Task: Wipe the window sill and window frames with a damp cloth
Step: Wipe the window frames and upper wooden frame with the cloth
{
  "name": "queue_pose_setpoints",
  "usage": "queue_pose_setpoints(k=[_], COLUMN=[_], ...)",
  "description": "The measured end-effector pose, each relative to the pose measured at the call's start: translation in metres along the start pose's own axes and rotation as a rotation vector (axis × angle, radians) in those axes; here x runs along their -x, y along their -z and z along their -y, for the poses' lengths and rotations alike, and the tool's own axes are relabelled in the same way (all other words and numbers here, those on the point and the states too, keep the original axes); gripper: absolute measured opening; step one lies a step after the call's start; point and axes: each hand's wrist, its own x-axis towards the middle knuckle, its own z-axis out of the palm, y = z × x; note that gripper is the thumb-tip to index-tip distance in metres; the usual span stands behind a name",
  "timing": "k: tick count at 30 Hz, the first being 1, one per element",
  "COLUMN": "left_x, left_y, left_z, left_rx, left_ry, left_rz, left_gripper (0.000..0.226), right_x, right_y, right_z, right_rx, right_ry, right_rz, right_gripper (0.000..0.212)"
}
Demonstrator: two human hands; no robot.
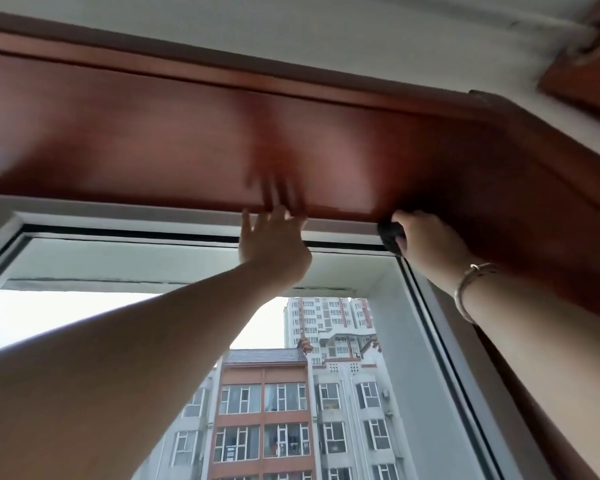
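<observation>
Head view is showing the right hand (426, 242) gripping the dark cloth (390, 237) against the window frame (343, 226) top rail's right corner; the rail is running leftward under the flat, released left hand (274, 244), which is bracing beside it.

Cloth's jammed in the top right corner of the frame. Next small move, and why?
Probably drag the dark cloth leftward along the top rail of the grey window frame. The right hand grips the cloth right at the corner under the wooden trim, so the rail to its left looks unwiped. The left hand, fingers spread flat against the rail, is in the path and would likely need to shift first.
</observation>
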Motion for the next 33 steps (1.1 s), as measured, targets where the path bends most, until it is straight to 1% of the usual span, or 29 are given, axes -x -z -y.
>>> queue_pose_setpoints(k=[1,3,5,7,10,12,15,18,21,23,25,28,30,33], left_x=[-0.001,-0.002,-0.004,-0.004,-0.001,0.002,0.015,0.058,0.109,0.142,0.166,0.204,0.227,0.260], left_y=[-0.003,-0.008,-0.010,-0.008,-0.006,-0.006,-0.004,-0.001,0.002,0.001,0.000,0.004,0.007,0.014], left_z=[-0.008,-0.018,-0.020,-0.020,-0.023,-0.027,-0.034,-0.048,-0.062,-0.071,-0.079,-0.092,-0.098,-0.105], left_rx=[0.000,-0.040,-0.085,-0.101,-0.074,-0.037,0.080,0.161,0.249,0.311,0.374,0.475,0.559,0.637], left_ry=[-0.017,-0.019,-0.007,-0.002,0.015,0.031,0.030,-0.027,-0.055,-0.048,-0.044,-0.066,-0.050,-0.007], left_rz=[0.039,0.086,0.097,0.115,0.170,0.192,0.193,0.221,0.248,0.299,0.335,0.377,0.383,0.445], left_gripper=[0.065,0.064,0.064,0.064,0.063,0.063,0.066,0.069,0.066,0.067,0.069,0.066,0.064,0.064], right_x=[-0.003,-0.006,-0.006,-0.001,0.014,0.027,0.048,0.091,0.145,0.178,0.203,0.239,0.264,0.305], right_y=[0.001,0.001,-0.004,-0.006,-0.006,-0.003,0.003,0.016,0.025,0.030,0.034,0.047,0.056,0.070], right_z=[0.000,0.002,0.006,0.011,0.013,0.015,0.017,0.016,0.015,0.017,0.017,0.018,0.020,0.025], right_rx=[0.000,0.056,0.145,0.163,0.166,0.178,0.141,0.127,0.107,0.087,0.080,0.070,0.049,0.035], right_ry=[0.004,0.008,-0.025,-0.070,-0.092,-0.080,-0.091,-0.090,-0.084,-0.091,-0.093,-0.097,-0.090,-0.108], right_rz=[0.017,0.035,0.003,-0.041,-0.059,-0.039,0.012,0.048,0.073,0.105,0.138,0.205,0.230,0.293], right_gripper=[0.019,0.023,0.026,0.027,0.028,0.029,0.033,0.029,0.022,0.025,0.032,0.039,0.038,0.034])
